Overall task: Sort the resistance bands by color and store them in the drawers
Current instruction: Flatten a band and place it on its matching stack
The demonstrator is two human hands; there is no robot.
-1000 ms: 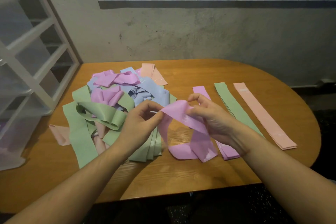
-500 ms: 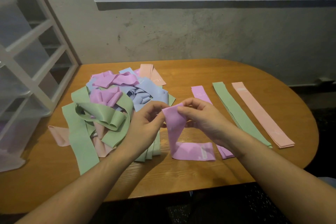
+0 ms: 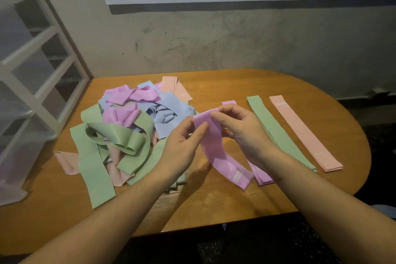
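A purple band point(image 3: 216, 148) hangs between both hands above the table's middle. My left hand point(image 3: 182, 146) pinches its upper left edge and my right hand point(image 3: 237, 128) pinches the top right corner. Its lower end lies on the wood beside the flat purple stack point(image 3: 260, 174), which my right arm partly hides. A mixed pile of green, purple, blue and peach bands point(image 3: 128, 130) lies to the left. A green stack point(image 3: 276, 133) and a peach stack point(image 3: 304, 133) lie straight on the right.
The wooden table point(image 3: 225, 206) has a rounded right end. White drawer frames with clear drawers point(image 3: 27, 83) stand at the left against the table's edge. A grey wall and a white board rise behind.
The purple band has been straightened out from a twisted loop. Its free end now trails down to the right, next to the purple stack. Both hands rose slightly.
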